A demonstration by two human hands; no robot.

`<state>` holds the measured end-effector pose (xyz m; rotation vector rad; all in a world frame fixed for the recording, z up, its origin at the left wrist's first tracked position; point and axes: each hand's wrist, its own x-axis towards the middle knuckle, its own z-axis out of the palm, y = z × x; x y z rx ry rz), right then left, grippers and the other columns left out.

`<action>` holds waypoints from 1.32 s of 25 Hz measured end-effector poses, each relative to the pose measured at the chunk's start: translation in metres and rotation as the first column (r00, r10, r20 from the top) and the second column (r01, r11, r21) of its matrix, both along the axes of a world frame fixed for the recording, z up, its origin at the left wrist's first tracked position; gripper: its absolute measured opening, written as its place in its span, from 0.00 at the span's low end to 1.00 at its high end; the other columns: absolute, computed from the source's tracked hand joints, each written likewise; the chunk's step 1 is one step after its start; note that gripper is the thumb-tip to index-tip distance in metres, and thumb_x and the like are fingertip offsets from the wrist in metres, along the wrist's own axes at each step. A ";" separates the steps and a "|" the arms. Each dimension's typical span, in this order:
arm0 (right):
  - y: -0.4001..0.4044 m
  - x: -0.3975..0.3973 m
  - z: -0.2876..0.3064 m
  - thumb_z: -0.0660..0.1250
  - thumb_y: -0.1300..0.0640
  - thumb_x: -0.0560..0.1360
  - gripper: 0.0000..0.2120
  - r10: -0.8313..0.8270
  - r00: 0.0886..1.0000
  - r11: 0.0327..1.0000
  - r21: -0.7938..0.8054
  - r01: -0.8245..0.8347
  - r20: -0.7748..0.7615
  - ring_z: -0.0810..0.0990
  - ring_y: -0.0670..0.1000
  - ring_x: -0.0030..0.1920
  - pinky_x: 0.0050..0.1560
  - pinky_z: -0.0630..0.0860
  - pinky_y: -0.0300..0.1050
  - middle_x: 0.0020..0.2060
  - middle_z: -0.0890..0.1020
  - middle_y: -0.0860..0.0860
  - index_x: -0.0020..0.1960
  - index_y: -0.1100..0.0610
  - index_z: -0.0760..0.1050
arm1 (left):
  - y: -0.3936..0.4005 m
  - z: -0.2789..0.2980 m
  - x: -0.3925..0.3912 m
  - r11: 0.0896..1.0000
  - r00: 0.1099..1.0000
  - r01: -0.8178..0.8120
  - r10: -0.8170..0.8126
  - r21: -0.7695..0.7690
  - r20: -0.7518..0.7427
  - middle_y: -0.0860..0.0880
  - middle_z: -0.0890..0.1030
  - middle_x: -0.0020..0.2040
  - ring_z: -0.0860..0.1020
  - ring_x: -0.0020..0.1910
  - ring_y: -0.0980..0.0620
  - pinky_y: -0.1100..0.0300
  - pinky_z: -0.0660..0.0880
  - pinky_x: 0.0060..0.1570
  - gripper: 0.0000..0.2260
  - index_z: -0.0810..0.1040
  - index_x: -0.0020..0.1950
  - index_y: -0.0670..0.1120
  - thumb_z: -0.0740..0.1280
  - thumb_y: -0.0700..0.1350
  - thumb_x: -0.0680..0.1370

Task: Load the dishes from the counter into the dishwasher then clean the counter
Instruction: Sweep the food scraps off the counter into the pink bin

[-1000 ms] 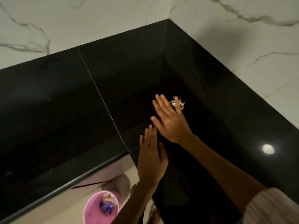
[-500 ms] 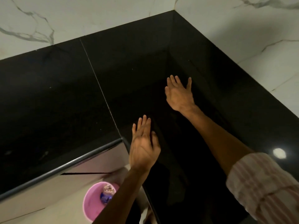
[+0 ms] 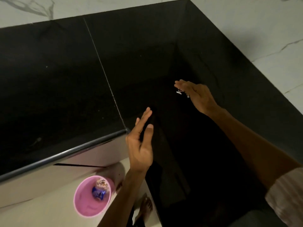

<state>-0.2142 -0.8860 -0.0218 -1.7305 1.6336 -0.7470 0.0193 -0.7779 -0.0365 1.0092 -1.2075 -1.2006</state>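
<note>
Both hands have turned on their sides since half a second ago, when they lay flat on the black counter (image 3: 65,82). Now the right hand (image 3: 199,97), right of the middle, stands on its edge with straight fingers beside some small white crumbs (image 3: 179,92). Part of the crumbs is hidden behind the fingers. The left hand (image 3: 141,143), below the middle, has loose, straight fingers and holds nothing. At the lower left, a pink bin (image 3: 91,196) sits on the floor with a blue wrapper (image 3: 98,193) inside. A bare foot (image 3: 146,208) peeks out at the bottom. A striped sleeve (image 3: 285,194) is cut off at the right edge.
</note>
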 end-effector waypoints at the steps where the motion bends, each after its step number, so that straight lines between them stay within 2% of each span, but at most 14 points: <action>1: 0.011 0.005 0.002 0.51 0.46 0.83 0.20 0.015 1.000 1.000 0.015 -0.015 -0.004 0.69 0.38 0.69 0.74 0.63 0.46 0.66 0.77 0.46 0.65 0.53 0.76 | 0.002 -0.002 0.002 1.000 0.999 0.006 -0.006 0.000 -0.033 0.48 0.73 0.71 0.68 0.73 0.53 0.41 0.58 0.75 0.19 0.71 0.70 0.40 0.59 0.45 0.80; 3: 0.036 0.014 0.005 0.51 0.47 0.84 0.20 0.065 0.996 0.998 0.016 -0.064 -0.066 0.68 0.37 0.69 0.74 0.63 0.40 0.68 0.74 0.44 0.67 0.52 0.74 | 0.003 -0.004 0.004 1.000 0.996 0.023 -0.024 -0.012 -0.088 0.48 0.73 0.71 0.68 0.73 0.52 0.38 0.58 0.74 0.20 0.71 0.70 0.38 0.59 0.44 0.80; 6: 0.075 0.030 0.005 0.48 0.52 0.85 0.19 0.179 0.978 0.981 0.098 -0.169 -0.106 0.61 0.33 0.71 0.73 0.54 0.30 0.70 0.70 0.41 0.69 0.52 0.72 | 0.001 -0.001 0.007 1.000 0.966 -0.027 0.027 0.006 -0.256 0.43 0.74 0.70 0.69 0.72 0.47 0.45 0.63 0.73 0.21 0.69 0.70 0.33 0.59 0.42 0.80; 9: 0.087 0.029 0.004 0.50 0.49 0.84 0.19 0.123 0.990 0.991 0.049 -0.126 0.065 0.66 0.42 0.73 0.76 0.55 0.39 0.69 0.74 0.45 0.70 0.52 0.71 | 0.021 -0.004 0.014 0.974 0.892 -0.207 0.225 0.087 -0.393 0.38 0.76 0.67 0.72 0.69 0.43 0.52 0.69 0.69 0.20 0.69 0.68 0.29 0.58 0.41 0.80; 11: 0.066 0.013 0.007 0.51 0.50 0.84 0.19 -0.041 0.994 0.998 -0.049 0.047 0.106 0.71 0.51 0.70 0.77 0.55 0.48 0.60 0.79 0.41 0.72 0.52 0.69 | 0.040 -0.011 0.022 0.930 0.827 -0.315 0.366 0.187 -0.427 0.39 0.77 0.66 0.73 0.69 0.43 0.53 0.69 0.69 0.20 0.70 0.67 0.30 0.54 0.41 0.81; 12: 0.049 0.001 0.010 0.50 0.47 0.85 0.20 -0.127 0.989 0.990 -0.049 0.131 0.073 0.72 0.53 0.68 0.78 0.54 0.51 0.56 0.80 0.38 0.74 0.51 0.67 | 0.048 -0.015 0.026 0.907 0.775 -0.317 0.416 0.276 -0.477 0.40 0.77 0.66 0.73 0.69 0.43 0.53 0.69 0.69 0.20 0.70 0.67 0.31 0.52 0.41 0.81; 14: 0.015 -0.019 0.010 0.46 0.45 0.85 0.24 -0.190 0.972 0.980 0.026 0.195 -0.139 0.63 0.50 0.74 0.78 0.48 0.50 0.69 0.73 0.47 0.78 0.52 0.57 | 0.056 -0.019 0.029 0.845 0.626 -0.254 0.514 0.470 -0.587 0.41 0.78 0.65 0.74 0.68 0.43 0.52 0.68 0.71 0.20 0.71 0.67 0.34 0.50 0.43 0.82; 15: 0.002 -0.025 0.007 0.44 0.45 0.85 0.25 -0.151 0.943 0.981 0.070 0.179 -0.298 0.55 0.47 0.77 0.78 0.44 0.48 0.76 0.62 0.51 0.79 0.53 0.53 | 0.056 -0.018 0.029 0.818 0.557 -0.201 0.548 0.538 -0.624 0.41 0.79 0.65 0.75 0.67 0.43 0.50 0.66 0.72 0.20 0.72 0.67 0.36 0.50 0.44 0.82; 17: -0.008 -0.025 -0.002 0.42 0.46 0.84 0.26 -0.016 0.866 0.993 0.093 0.072 -0.499 0.47 0.45 0.78 0.77 0.41 0.46 0.79 0.52 0.50 0.79 0.55 0.50 | 0.054 -0.015 0.028 0.800 0.468 -0.111 0.566 0.590 -0.679 0.41 0.78 0.65 0.75 0.66 0.44 0.50 0.64 0.72 0.20 0.71 0.68 0.37 0.52 0.46 0.82; 23: 0.052 0.003 -0.005 0.38 0.40 0.81 0.31 0.203 0.828 0.977 0.058 -0.204 -0.523 0.45 0.42 0.78 0.76 0.41 0.39 0.79 0.51 0.49 0.79 0.54 0.49 | 0.051 -0.022 0.030 0.835 0.329 -0.025 0.526 0.550 -0.784 0.39 0.77 0.66 0.75 0.67 0.44 0.52 0.65 0.71 0.21 0.77 0.64 0.38 0.58 0.48 0.77; 26: 0.087 0.021 -0.003 0.37 0.41 0.80 0.31 0.256 0.846 0.965 0.074 -0.250 -0.467 0.46 0.40 0.77 0.77 0.44 0.40 0.78 0.53 0.47 0.78 0.54 0.51 | 0.054 -0.027 0.028 0.833 0.308 0.002 0.526 0.554 -0.793 0.40 0.77 0.66 0.75 0.67 0.45 0.52 0.66 0.70 0.20 0.79 0.62 0.38 0.57 0.47 0.78; 28: 0.108 0.031 0.004 0.41 0.44 0.82 0.27 0.254 0.928 0.966 0.113 -0.231 -0.273 0.51 0.38 0.77 0.77 0.48 0.39 0.77 0.58 0.45 0.77 0.53 0.57 | 0.057 -0.031 0.027 0.831 0.274 0.019 0.530 0.555 -0.803 0.40 0.78 0.66 0.75 0.67 0.45 0.52 0.67 0.70 0.19 0.82 0.59 0.38 0.60 0.47 0.77; 31: 0.120 0.037 0.020 0.50 0.53 0.83 0.19 0.007 0.973 0.995 0.094 -0.030 0.229 0.63 0.41 0.74 0.72 0.59 0.33 0.72 0.69 0.49 0.72 0.54 0.66 | 0.061 -0.036 0.025 0.852 0.206 0.051 0.502 0.522 -0.840 0.40 0.77 0.66 0.75 0.68 0.46 0.52 0.65 0.70 0.18 0.82 0.58 0.37 0.64 0.45 0.73; 33: 0.101 0.028 0.028 0.51 0.56 0.84 0.16 -0.185 0.944 0.983 0.030 0.184 0.273 0.67 0.46 0.71 0.66 0.64 0.27 0.71 0.70 0.57 0.69 0.56 0.69 | 0.063 -0.038 0.024 0.847 0.200 0.039 0.513 0.530 -0.835 0.40 0.77 0.67 0.74 0.68 0.46 0.52 0.65 0.71 0.18 0.82 0.58 0.38 0.61 0.46 0.76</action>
